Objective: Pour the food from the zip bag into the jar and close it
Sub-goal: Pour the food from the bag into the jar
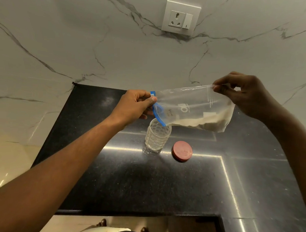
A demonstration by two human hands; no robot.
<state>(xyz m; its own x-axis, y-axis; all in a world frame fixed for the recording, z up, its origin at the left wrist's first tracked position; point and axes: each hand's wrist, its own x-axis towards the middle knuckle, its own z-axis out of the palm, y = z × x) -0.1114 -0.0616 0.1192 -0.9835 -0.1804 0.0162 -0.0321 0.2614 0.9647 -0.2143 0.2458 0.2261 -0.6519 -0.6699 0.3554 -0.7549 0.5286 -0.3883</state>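
The left hand (136, 104) pinched the limp zip bag (194, 108) at its blue mouth, the right hand (247, 97) its bottom corner, above the open glass jar (157, 138) mid-desk; the grain looked light, the film slippery.

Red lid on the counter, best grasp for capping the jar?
Grip the red lid across its rim, coming straight down from above: it lies flat on the counter, apart from the jar, its sides clear all round.
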